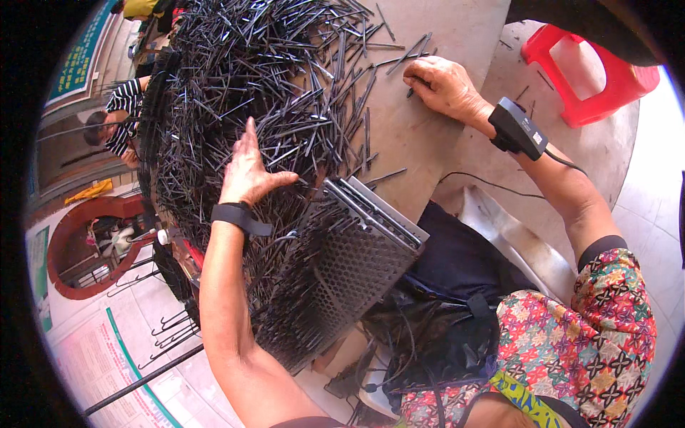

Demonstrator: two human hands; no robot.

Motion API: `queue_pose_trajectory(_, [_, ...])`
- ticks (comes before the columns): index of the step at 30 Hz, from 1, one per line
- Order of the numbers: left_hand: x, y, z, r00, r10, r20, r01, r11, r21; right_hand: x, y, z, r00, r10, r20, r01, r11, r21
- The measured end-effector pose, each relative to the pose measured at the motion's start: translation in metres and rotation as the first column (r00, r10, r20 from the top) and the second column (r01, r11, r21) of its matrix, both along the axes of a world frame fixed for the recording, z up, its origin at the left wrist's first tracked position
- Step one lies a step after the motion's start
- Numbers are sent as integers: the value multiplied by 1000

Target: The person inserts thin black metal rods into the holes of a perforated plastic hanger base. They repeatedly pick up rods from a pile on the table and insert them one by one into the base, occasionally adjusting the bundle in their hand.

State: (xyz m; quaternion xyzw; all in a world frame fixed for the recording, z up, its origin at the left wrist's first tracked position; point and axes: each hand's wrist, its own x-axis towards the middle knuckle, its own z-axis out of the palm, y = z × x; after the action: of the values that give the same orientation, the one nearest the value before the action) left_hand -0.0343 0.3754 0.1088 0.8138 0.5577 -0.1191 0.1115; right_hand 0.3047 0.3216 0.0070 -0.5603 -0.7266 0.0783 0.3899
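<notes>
A large heap of thin dark sticks covers the far left of the brown tabletop. My left hand lies over the heap's near part, open, thumb and fingers apart. On the board to the right, my right hand is closed, its fingers curled; a small dark tip shows beside the thumb, and the rest of what it holds is hidden. Between my arms a perforated metal rack stands tilted, with rows of round holes. Many dark sticks fill its left part, while holes on its right side show bare.
A few loose sticks lie near the board. A red plastic stool is at the far right. Dark cloth drapes below the board. A cable runs from my right wrist device. Another person in stripes is at the far left.
</notes>
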Motion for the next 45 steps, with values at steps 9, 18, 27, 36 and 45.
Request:
queue_pose_trajectory(9, [-12,-22,9,969,-113,-221,102,993,-61,0,-1,1,1000,19,-19,-18,999,41])
queue_pose_trajectory(18, [32,40,3,990,128,56,-132,989,67,2,0,-1,999,30,-18,-30,1000,10])
queue_pose_trajectory(27, [28,5,-17,981,-82,174,79,997,21,0,1,-1,1000,12,-13,-11,1000,16])
queue_pose_trajectory(36, [79,-13,-24,971,1,-241,-9,1000,-28,0,1,0,1000,10,-10,-10,1000,27])
queue_pose_trajectory(45, [56,1,-40,994,-48,-102,68,976,206,1,1,2,1000,7,-30,-7,1000,9])
